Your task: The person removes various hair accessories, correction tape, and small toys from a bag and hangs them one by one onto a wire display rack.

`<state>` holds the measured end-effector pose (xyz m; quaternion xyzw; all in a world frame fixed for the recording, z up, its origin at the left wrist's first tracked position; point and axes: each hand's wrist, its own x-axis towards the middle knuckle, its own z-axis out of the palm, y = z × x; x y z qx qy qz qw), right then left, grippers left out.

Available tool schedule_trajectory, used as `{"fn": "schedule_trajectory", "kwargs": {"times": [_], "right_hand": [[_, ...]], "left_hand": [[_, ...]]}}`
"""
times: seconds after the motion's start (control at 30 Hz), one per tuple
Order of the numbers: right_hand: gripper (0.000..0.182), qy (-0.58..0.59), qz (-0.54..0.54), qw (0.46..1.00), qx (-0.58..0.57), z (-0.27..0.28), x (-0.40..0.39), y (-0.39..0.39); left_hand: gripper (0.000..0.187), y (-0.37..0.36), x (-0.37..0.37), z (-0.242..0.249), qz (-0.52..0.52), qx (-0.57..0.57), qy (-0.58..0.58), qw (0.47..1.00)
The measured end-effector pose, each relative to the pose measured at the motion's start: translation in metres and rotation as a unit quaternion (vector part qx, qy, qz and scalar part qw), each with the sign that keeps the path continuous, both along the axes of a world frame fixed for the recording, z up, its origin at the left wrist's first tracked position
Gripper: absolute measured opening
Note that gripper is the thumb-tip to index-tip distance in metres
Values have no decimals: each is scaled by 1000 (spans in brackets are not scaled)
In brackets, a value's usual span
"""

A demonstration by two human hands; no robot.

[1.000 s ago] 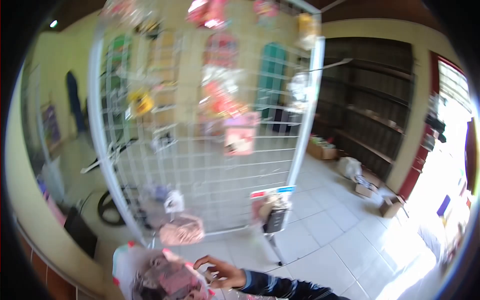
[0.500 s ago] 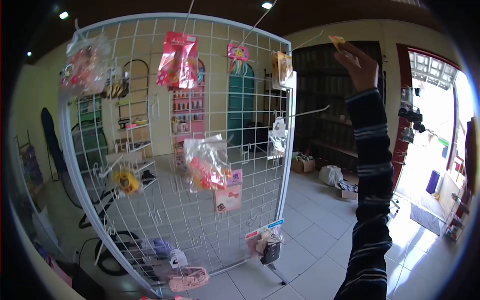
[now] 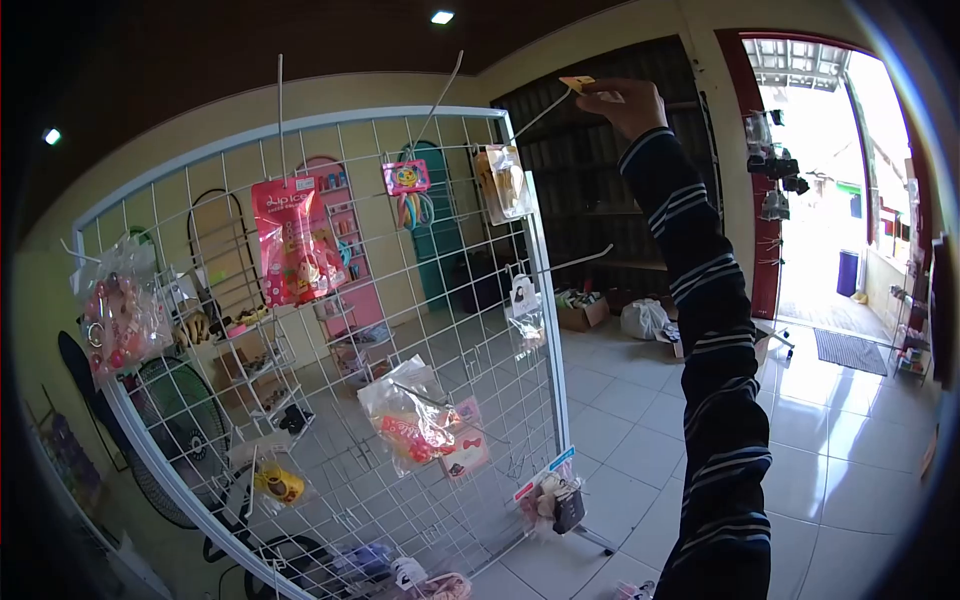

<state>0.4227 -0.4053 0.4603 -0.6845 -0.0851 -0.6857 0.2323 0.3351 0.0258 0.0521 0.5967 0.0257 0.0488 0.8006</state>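
Head view: right hand [image 3: 632,104] pinches yellow-orange card [image 3: 576,83], long axis near level, free end leftward. Dark marking, unreadable.

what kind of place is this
Probably a small accessories shop: a wire rack displays hanging goods, among them a red packet and what look like coloured hair ties on a card.

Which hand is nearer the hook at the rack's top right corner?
Right: the right hand, pinching a yellow card, is by the outer end of the hook. The left hand is out of view.
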Motion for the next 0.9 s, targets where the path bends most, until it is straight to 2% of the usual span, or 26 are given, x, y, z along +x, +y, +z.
{"fn": "schedule_trajectory", "kwargs": {"times": [0.07,0.27,0.33,0.47,0.53,0.8,0.87,0.9], "right_hand": [[28,6,43,999,-3,1,1,-4],[27,61,39,997,21,10,-6,13],[27,46,19,999,9,12,-1,14],[28,42,37,998,3,9,4,2],[29,40,90,995,0,6,10,-5],[28,5,114,993,-10,4,18,-18],[30,-26,87,995,-45,2,19,-19],[29,-11,111,993,-24,0,15,-15]], "left_hand": [[29,2,-2,0,-3,0,-1,1000],[29,13,-6,-5,-8,-9,6,1000],[29,12,-7,-3,-5,-8,11,1000],[29,3,-7,-5,6,-6,24,1000],[29,-7,-7,-4,16,-3,30,999],[30,-54,-23,3,58,-4,36,998],[30,-61,-25,4,63,-2,34,997],[30,-63,-26,4,65,-4,34,997]]}}
